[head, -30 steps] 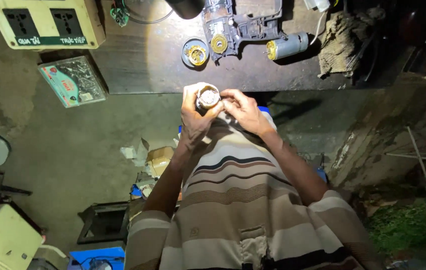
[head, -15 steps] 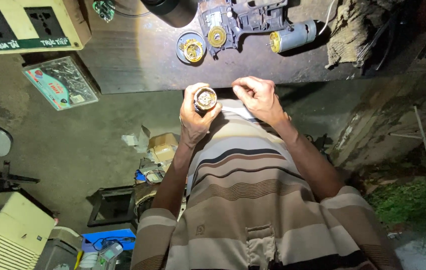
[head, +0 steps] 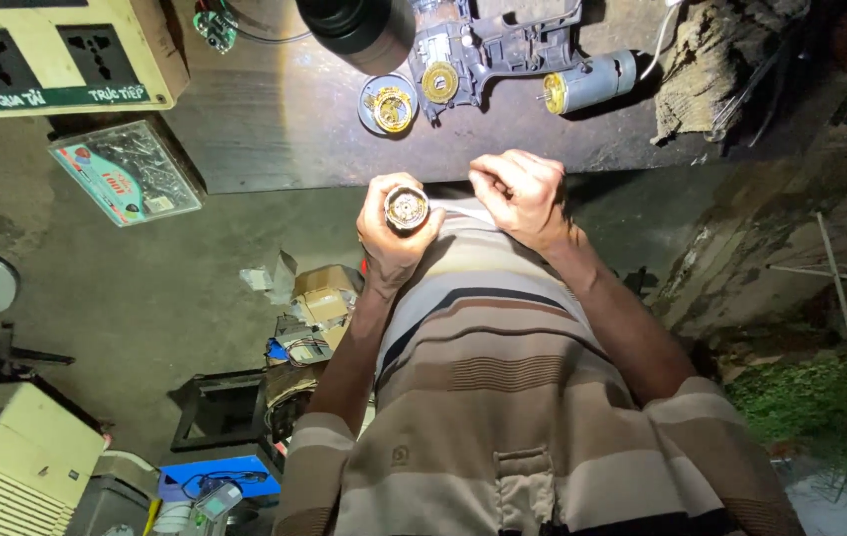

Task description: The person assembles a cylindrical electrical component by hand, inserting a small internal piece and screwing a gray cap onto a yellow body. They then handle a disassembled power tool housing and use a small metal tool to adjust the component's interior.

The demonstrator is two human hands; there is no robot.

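Round gear housing [head: 407, 208], metal, open end facing the camera with brass-coloured gears inside, gripped in the left hand [head: 394, 226] just below the near edge of the workbench [head: 275, 139]. Fingers wrap the body, thumb along the side; firm grasp. Right hand [head: 521, 199] sits just beside it, fingers curled and pinched on a white strip, cloth or paper [head: 458, 208], that runs toward the housing; exact material cannot be told. Hands near each other, not touching.

Step in hand, as judged: the gear unit is out of the tool and being wiped or cleaned at its open face. A next move would call for keeping the housing steady and level so nothing loose drops out, and bringing the strip to the gear face with light pressure.

Outward on the bench: a second round gear part [head: 389, 104] with brass centre, a stripped power tool body [head: 488, 45] with gear exposed, a small electric motor [head: 587, 84] lying on its side, a dirty rag [head: 711, 69] at the right. Dark cylinder [head: 356, 30] at top. Left: beige socket box [head: 56, 50], clear plastic parts case [head: 128, 171]. Striped shirt [head: 513, 397] fills the lower frame.
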